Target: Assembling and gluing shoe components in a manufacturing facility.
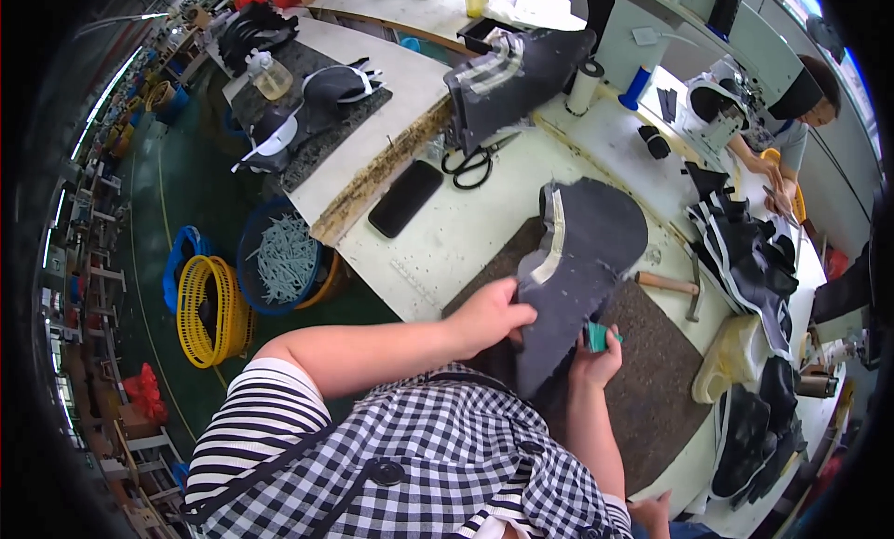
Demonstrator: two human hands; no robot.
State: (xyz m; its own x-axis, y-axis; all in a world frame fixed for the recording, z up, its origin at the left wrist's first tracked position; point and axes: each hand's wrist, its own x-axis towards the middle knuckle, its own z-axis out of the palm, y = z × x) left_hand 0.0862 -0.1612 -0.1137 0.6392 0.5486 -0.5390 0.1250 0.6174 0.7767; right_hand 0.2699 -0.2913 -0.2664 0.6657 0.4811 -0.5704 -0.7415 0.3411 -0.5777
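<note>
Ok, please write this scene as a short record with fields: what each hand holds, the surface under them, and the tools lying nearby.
left hand: the left hand grips the edge of a dark grey shoe upper with a pale strip
right hand: the right hand holds a small teal tool under the upper
surface: dark speckled work mat on a pale table
nearby tools: wooden-handled hammer, black scissors, black phone
</note>
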